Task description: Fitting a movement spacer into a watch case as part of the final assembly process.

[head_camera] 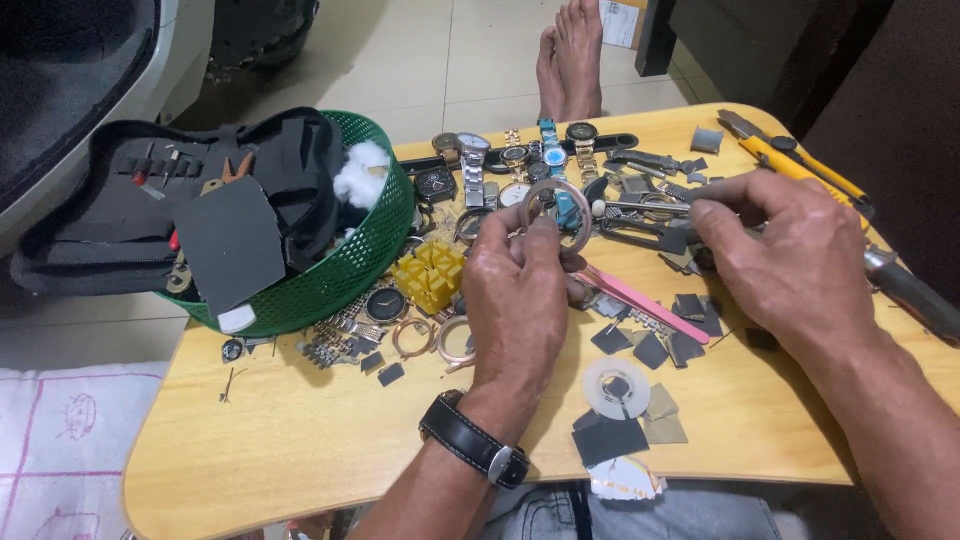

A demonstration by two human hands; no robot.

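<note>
While left hand (520,285) pinches round watch case ring (558,212) by lower edge, ring sits in air above counter (300,440), just right of yellow block (430,275). Right hand (790,260) grip pressed on thin metal tool (645,207), tip near ring's right rim. Risks, as judged: tool slips off rim, scratches ring or jabs left fingers; ring pops loose, drops into loose dark scraps (680,340) right of block and gets lost.

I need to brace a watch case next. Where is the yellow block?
In the head view, the yellow block sits left of centre on the wooden table, between the green basket and the left hand.
</note>
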